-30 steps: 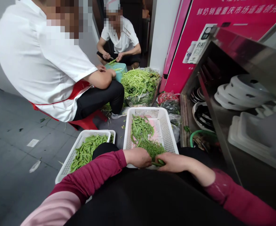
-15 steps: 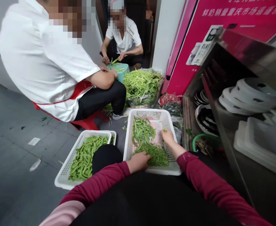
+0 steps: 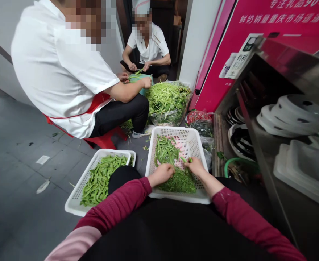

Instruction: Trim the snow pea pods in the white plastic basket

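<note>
Over a white basket (image 3: 203, 145) between my knees, both my hands work close together. My right hand (image 3: 195, 166) pinches a green pea pod (image 3: 183, 159), which pokes out to the left of the fingertips. My left hand (image 3: 161, 174) is closed, fingertips together, facing it; what it holds, if anything, is hidden. Below them lies a heap of small green trimmings (image 3: 179, 182) at the basket's near end. Whole pea pods (image 3: 165, 148) lie loose toward its far left. Another white basket (image 3: 73, 203) to my left holds many pods (image 3: 101, 179).
A co-worker in white (image 3: 64, 65) sits on a red stool (image 3: 109, 139) at left; another person (image 3: 148, 47) crouches behind. Stringy greens (image 3: 167, 98) fill a bag beyond the basket. At right are a metal shelf with white trays (image 3: 298, 163) and a green-rimmed bin (image 3: 241, 161).
My left hand has risen from the trimmings and closed. My right hand has come down toward it, with a pod now showing. The seated co-worker's hand has moved outward to the right.
</note>
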